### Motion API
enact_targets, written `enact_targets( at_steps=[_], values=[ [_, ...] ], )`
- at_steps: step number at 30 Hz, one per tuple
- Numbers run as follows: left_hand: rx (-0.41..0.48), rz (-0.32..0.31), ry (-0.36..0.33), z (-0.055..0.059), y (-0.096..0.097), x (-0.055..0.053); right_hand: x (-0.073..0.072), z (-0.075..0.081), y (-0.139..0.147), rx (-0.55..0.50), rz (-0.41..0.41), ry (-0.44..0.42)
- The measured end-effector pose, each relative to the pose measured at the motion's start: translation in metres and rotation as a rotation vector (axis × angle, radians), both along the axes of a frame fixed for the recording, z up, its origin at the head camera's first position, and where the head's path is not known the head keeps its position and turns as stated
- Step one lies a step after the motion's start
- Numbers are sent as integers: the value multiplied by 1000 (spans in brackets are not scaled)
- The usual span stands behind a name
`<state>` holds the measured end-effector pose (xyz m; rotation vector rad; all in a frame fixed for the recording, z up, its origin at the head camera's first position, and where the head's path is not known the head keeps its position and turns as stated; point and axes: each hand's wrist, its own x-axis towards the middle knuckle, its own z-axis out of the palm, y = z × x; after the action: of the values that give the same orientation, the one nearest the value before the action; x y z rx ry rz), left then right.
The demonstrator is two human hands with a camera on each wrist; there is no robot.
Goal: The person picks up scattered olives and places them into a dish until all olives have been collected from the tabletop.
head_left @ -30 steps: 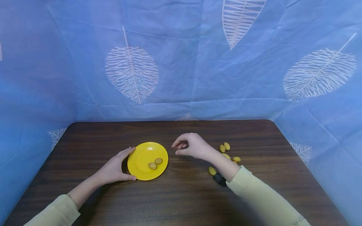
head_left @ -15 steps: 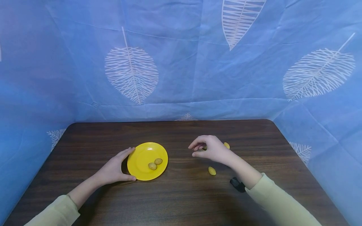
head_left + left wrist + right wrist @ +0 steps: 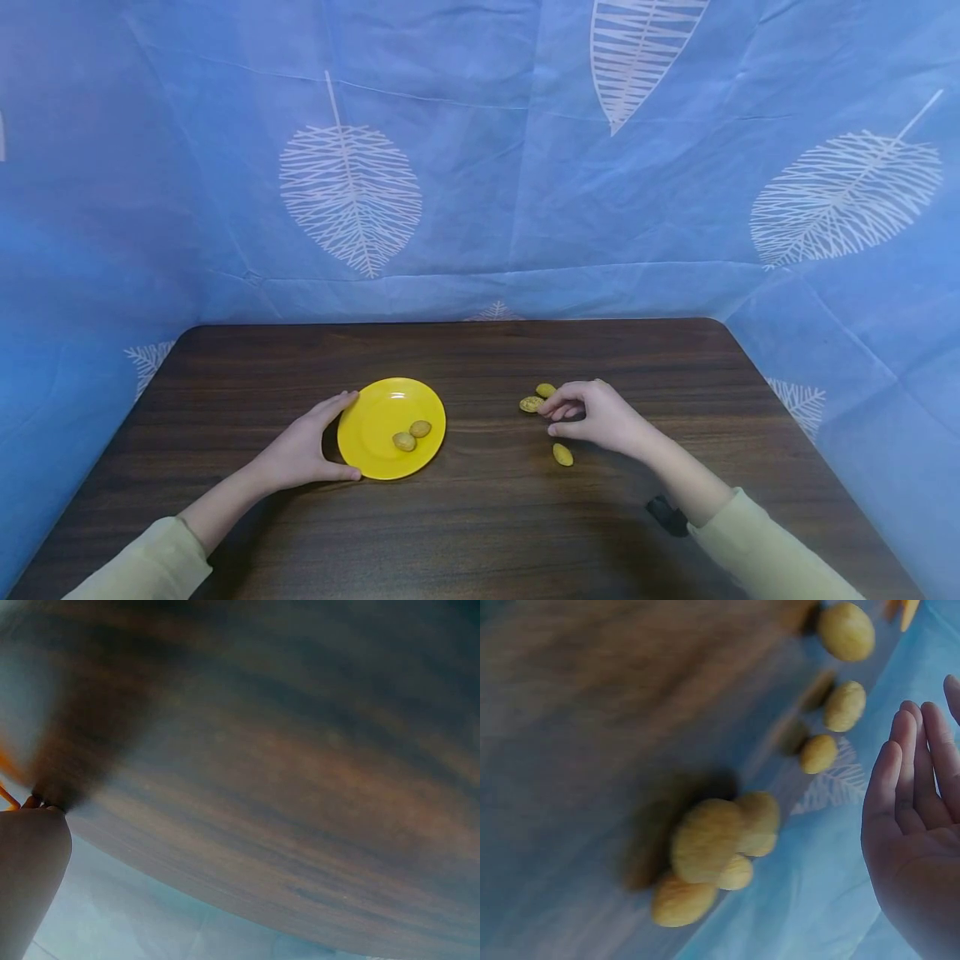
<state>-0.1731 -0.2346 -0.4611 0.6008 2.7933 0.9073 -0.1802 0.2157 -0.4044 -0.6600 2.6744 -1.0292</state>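
Note:
My left hand (image 3: 303, 446) holds the left side of a yellow plate (image 3: 363, 433), fingertips at its far rim and thumb at its near rim. Two small oval yellow-brown fruits (image 3: 404, 442) lie together on the plate. To the right, my right hand (image 3: 594, 412) hovers low over the table with bent, parted fingers and nothing in them. Just by its fingertips lie a speckled fruit (image 3: 530, 404) and a second fruit (image 3: 545, 389); another fruit (image 3: 562, 454) lies nearer me. The right wrist view shows a clump of fruits (image 3: 707, 840) that this hand hides from the head view.
The dark wood table (image 3: 450, 542) has rounded far corners. A blue cloth (image 3: 495, 192) with white leaf prints hangs behind it and along both sides. A black wrist device (image 3: 666, 515) sits under my right forearm.
My right hand has moved right, away from the plate, and slightly toward me. Fruits it hid half a second ago now show at its fingertips. Left hand and plate have stayed put.

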Motion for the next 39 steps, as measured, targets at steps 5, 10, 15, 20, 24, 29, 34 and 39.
enact_targets(
  at_steps=[5,10,15,20,24,29,34,39],
  values=[
    [4,-2,11,0,1,1,5,-10,8,-4,5,-20],
    [6,-1,11,0,2,1,11,-17,13,-2,7,-50],
    [8,-12,12,2,2,1,15,-22,18,-4,19,-70],
    [11,-17,18,1,1,1,16,-26,20,-7,30,-83],
    [16,-18,16,0,0,1,16,-28,20,-8,48,-94],
    [20,-14,11,0,-1,1,15,-29,20,-8,60,-103],
    [15,-5,8,-1,-2,0,15,-28,19,-14,47,-129],
    [1,6,10,-3,-2,-1,15,-24,17,-23,29,-161]
  ],
)
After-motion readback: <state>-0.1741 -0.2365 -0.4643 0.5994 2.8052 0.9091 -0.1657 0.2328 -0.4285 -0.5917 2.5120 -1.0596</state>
